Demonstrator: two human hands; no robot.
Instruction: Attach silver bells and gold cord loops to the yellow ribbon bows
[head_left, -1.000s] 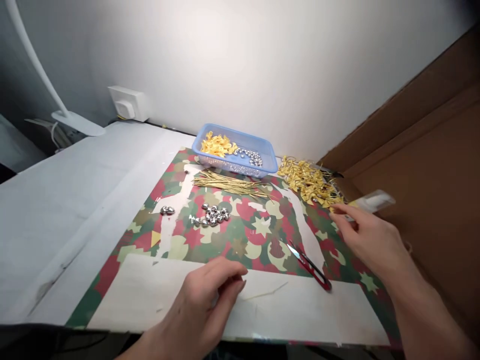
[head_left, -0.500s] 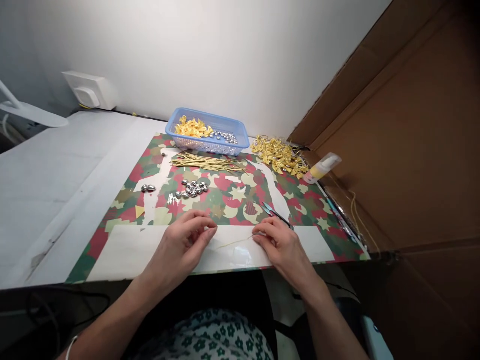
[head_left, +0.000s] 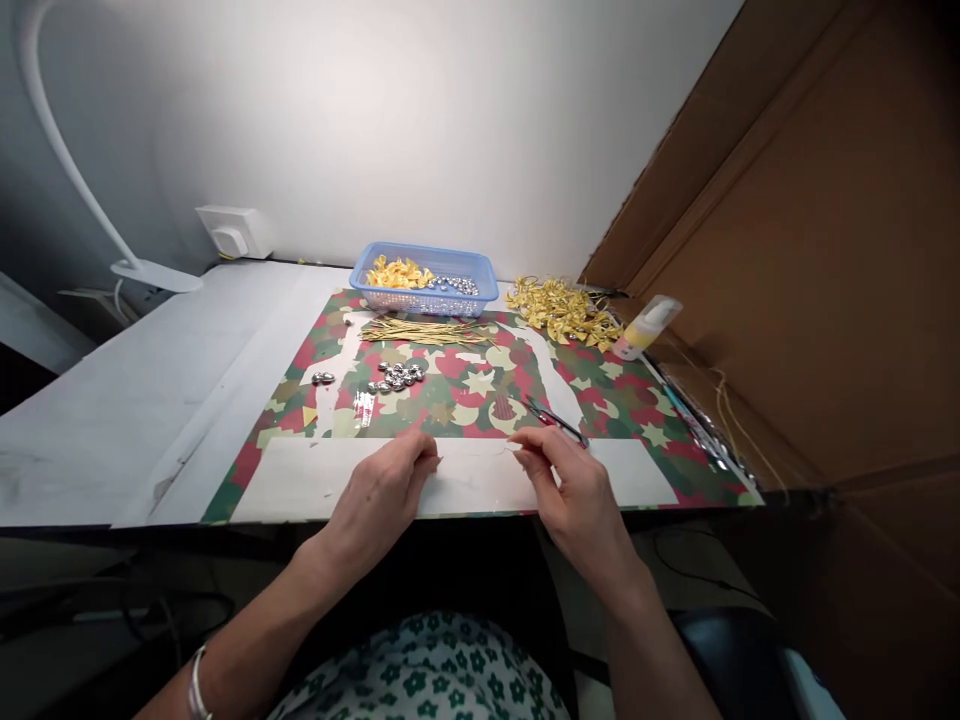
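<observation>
Head cam: the white-covered tabletop [head_left: 135, 400] is filling the left, and the camouflage-patterned mat in green, red and cream [head_left: 442, 412] is covering the middle. A long white paper strip [head_left: 292, 475] is lying along its near edge. The person's left hand [head_left: 382, 490] and right hand [head_left: 577, 490] are hovering over that, apart, facing each other.

Far centre, the blue perforated plastic basket [head_left: 420, 302] is holding loose yellow folded ribbon pieces [head_left: 397, 273] on its left & small silver beads [head_left: 456, 286] on its right. Far right, a tangled heap of yellow ribbon pieces w/ stringy tails [head_left: 562, 312] is lying on the mat; I'm reading those as prob. done. Still separate, so prob. left: basket contents, the gold cord bundle [head_left: 424, 331] just nearer than the basket, & the loose shiny silver beads [head_left: 401, 376] mid-mat. Black-and-red thread snips [head_left: 559, 420] are lying just beyond the right hand.

Smallest: a thin pale strand [head_left: 504, 450]. I'm seeing the right fingertips pinching it above the strip; the left fingertips are bunched, can't tell if gripping anything. Its visible bit is pointing left toward the other hand, long axis running approx left-right; the rest is too faint.
</observation>
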